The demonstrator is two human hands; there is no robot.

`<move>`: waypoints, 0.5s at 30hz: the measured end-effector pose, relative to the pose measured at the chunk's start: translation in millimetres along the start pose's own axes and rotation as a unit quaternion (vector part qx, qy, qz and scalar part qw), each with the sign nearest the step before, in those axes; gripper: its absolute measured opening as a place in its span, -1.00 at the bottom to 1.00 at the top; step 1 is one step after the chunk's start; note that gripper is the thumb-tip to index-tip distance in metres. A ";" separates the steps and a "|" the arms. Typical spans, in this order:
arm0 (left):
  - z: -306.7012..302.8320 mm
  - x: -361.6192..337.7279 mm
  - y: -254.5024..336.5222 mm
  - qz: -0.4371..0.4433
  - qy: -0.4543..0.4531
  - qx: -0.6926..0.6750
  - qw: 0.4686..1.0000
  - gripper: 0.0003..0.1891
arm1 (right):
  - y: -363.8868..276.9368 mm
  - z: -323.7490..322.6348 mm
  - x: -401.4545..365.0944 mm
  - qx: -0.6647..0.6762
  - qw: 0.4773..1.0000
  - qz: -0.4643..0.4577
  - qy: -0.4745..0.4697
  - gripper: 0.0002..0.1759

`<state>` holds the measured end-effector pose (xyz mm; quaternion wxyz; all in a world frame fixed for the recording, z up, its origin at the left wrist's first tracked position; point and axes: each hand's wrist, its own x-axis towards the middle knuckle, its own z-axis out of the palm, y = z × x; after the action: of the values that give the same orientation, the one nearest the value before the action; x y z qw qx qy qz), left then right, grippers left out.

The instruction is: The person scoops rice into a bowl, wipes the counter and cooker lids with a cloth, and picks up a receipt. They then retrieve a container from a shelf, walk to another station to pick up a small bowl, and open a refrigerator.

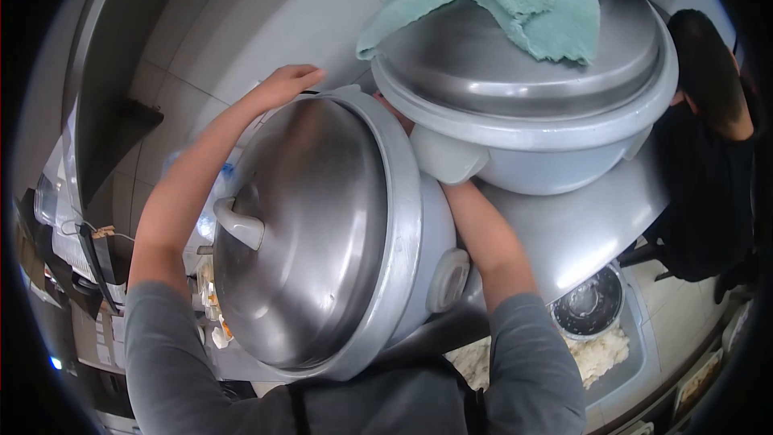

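Observation:
A large rice cooker with a domed steel lid and a white lid handle stands tilted between my arms, its lid side leaning left. My left hand is at its far rim, with fingers together and bent over the edge; the fingertips are partly out of sight. My right arm reaches round the cooker's other side, under the side handle of a second rice cooker. Only a sliver of my right hand shows between the two cookers, its fingers hidden.
A mint-green cloth lies on the second cooker's lid. That cooker stands on a steel surface. Below it, a grey tub holds cooked rice and a metal pot. A person in black is close on the right.

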<state>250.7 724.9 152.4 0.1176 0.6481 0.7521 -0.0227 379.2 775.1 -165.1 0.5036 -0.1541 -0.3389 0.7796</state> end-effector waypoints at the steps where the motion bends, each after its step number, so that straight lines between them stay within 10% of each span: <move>1: 3.8 17.4 5.8 -0.001 -0.021 0.016 1.000 -0.44 | 1.0 -1.1 0.6 0.001 1.000 0.001 -0.003 -0.49; 8: 37.8 82.5 58.0 -0.012 -0.326 0.072 0.943 -0.44 | 8.9 -7.9 0.2 -0.001 1.000 0.004 0.003 -0.50; 15: 46.8 100.9 33.6 -0.085 -0.249 0.109 0.959 -0.50 | 8.1 -11.9 2.7 0.004 1.000 -0.009 0.018 -0.51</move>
<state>277.2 819.4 90.1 0.2276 0.5644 0.7444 -0.2748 379.4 779.7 -179.1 0.5172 -0.1632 -0.3281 0.7734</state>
